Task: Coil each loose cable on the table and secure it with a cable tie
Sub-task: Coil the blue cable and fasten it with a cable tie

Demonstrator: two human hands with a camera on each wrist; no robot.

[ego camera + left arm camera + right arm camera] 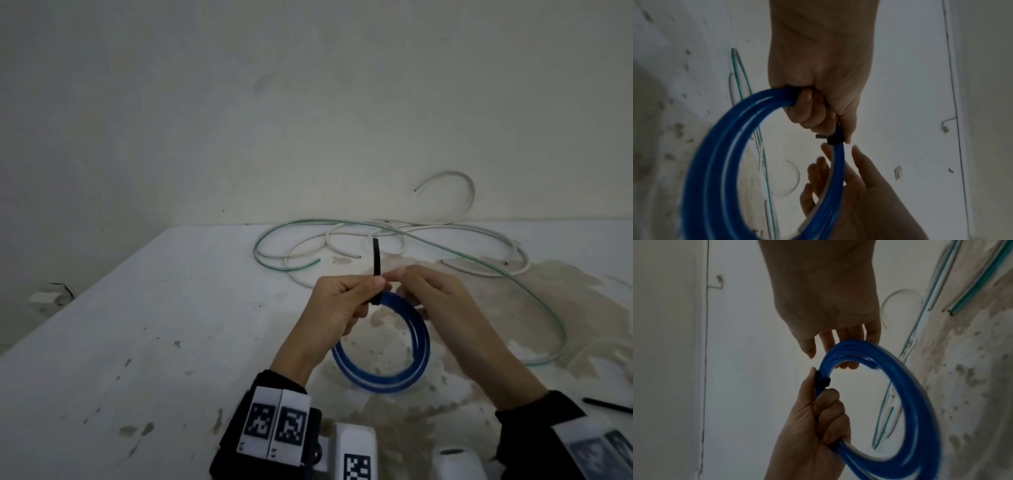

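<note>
I hold a blue cable coil (pixel 387 382) upright over the white table (pixel 137 342). My left hand (pixel 339 301) grips the top of the coil, with a black cable tie (pixel 376 260) wrapped round the strands there and its tail pointing up. In the left wrist view the left hand (pixel 813 113) curls round the coil (pixel 715 162) just above the tie (pixel 835 140). My right hand (pixel 438 301) is close beside it. In the right wrist view its fingers (pixel 838 339) are straight and touch the coil (pixel 920 402) near the tie (pixel 823 381).
Loose white cables (pixel 342 236) and a clear cable with a green stripe (pixel 513 277) sprawl across the far side of the table by the wall. Another black tie (pixel 606 406) lies at the near right. The table's left edge runs diagonally.
</note>
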